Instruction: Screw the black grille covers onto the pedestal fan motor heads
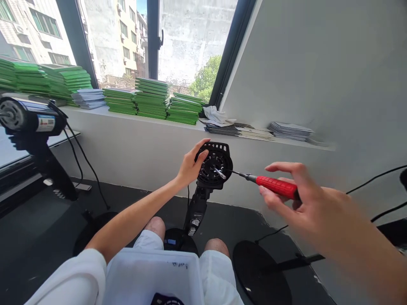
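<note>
A black fan motor head (215, 164) stands on its stem and round base (178, 240) on the floor in front of my knees. My left hand (190, 166) grips the left rim of the round housing, fingers curled over it. My right hand (299, 195) holds a red-handled screwdriver (276, 186). Its thin shaft reaches left to the middle of the housing, next to the metal motor shaft (219, 173).
A white plastic bin (149, 275) rests on my lap. Another fan motor on a stand (30, 120) is at the left with cables trailing down. A round black base (259, 271) lies at the right. Stacks of green sheets (152, 98) and papers line the window sill.
</note>
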### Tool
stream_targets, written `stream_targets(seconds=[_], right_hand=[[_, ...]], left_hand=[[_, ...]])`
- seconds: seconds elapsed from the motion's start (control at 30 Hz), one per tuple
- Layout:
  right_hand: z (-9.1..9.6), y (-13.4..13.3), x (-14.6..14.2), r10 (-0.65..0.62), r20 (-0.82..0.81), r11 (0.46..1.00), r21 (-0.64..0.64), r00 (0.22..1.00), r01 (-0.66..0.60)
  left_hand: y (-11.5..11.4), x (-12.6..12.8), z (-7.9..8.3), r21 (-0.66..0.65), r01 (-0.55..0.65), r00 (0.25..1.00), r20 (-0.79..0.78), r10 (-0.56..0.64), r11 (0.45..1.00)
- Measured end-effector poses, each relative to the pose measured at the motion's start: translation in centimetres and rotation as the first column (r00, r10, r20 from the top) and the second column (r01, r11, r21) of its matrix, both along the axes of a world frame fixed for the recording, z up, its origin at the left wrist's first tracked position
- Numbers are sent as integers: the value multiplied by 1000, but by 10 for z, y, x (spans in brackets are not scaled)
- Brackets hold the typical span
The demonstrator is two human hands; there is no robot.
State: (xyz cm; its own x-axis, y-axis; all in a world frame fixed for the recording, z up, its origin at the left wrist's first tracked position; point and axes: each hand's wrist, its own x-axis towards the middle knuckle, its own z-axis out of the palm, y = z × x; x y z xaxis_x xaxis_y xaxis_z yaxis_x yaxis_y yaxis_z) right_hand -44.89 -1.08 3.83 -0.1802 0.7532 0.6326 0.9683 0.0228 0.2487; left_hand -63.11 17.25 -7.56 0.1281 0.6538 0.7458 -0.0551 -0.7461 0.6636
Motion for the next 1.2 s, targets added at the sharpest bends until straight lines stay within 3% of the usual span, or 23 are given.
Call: stream_targets(seconds=[0.13, 0.27, 0.37, 0.47, 0.6, 0.7, 0.83, 0.9, 1.03, 1.13, 1.2], right_hand=[[0, -1, 2, -28, 66, 993, 118, 997, 20], [3, -2, 3, 120, 53, 991, 53, 991, -123], [5, -1, 3, -28, 86, 993, 114, 996, 18], [5, -1, 3, 16, -6, 1000, -5, 1000, -16], [5, -1, 1, -80, -5, 997, 20, 997, 80], [7, -1, 0, -27, -47, 998, -58, 999, 25], [7, -1, 0, -86, -6, 996, -14, 996, 86], [6, -1, 1, -50, -30, 998, -51, 998, 49], [2, 0, 2, -125, 18, 991, 45, 992, 124], [0, -1, -1, -13, -28, 1000, -28, 1000, 12], [0, -2, -4, -27, 8, 999, -20, 1000, 27]], left_hand=[[0, 0, 1, 2, 4, 1000, 15, -4, 1000], [0, 1, 0, -13, -3, 1000, 23, 3, 1000], [0, 2, -1, -18, -9, 1000, 21, 9, 1000], [0, 2, -1, -9, -11, 1000, 27, 11, 1000], [0, 1, -1, -6, -8, 1000, 30, 8, 1000], [-1, 1, 0, -15, -12, 1000, 21, 13, 1000], [-1, 1, 0, -13, 6, 1000, 24, -5, 1000], [0, 1, 0, -9, 11, 999, 30, -11, 1000], [-1, 0, 1, -19, 12, 1000, 26, -11, 1000], [-1, 0, 2, -26, 11, 1000, 28, -10, 1000], [-2, 0, 3, -32, 8, 1000, 28, -7, 999]])
